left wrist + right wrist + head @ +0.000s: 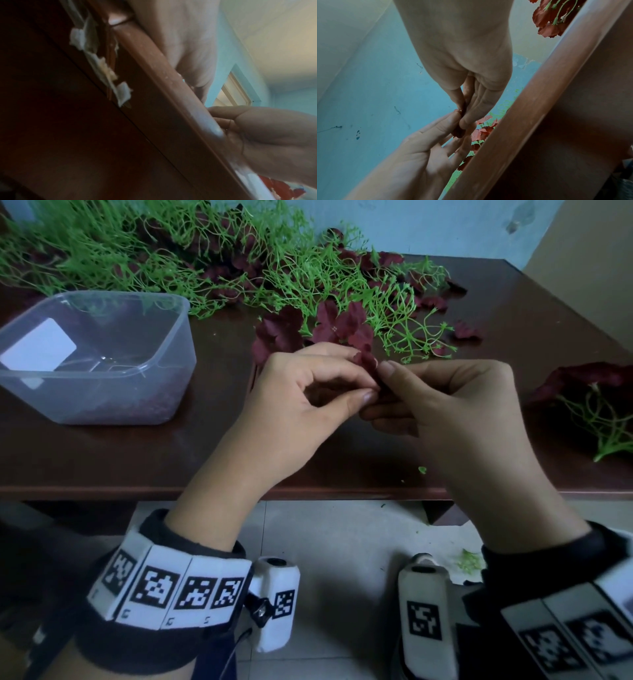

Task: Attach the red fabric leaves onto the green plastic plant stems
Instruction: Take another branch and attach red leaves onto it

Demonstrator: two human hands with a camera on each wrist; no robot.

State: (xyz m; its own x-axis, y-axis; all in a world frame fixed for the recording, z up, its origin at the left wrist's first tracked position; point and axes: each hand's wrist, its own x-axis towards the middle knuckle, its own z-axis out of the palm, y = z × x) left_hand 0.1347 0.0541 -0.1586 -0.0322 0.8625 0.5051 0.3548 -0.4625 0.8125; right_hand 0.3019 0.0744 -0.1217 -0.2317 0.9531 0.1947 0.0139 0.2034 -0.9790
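1. Head view: my left hand (291, 405) and right hand (455, 409) meet above the bench (102, 457), both pinching one red fabric leaf (368, 364) between thumb and fingertips.
2. Green plastic stems (394, 302) lie just behind the hands; I cannot tell whether the leaf touches one.
3. A clear tub (102, 354) stands left.
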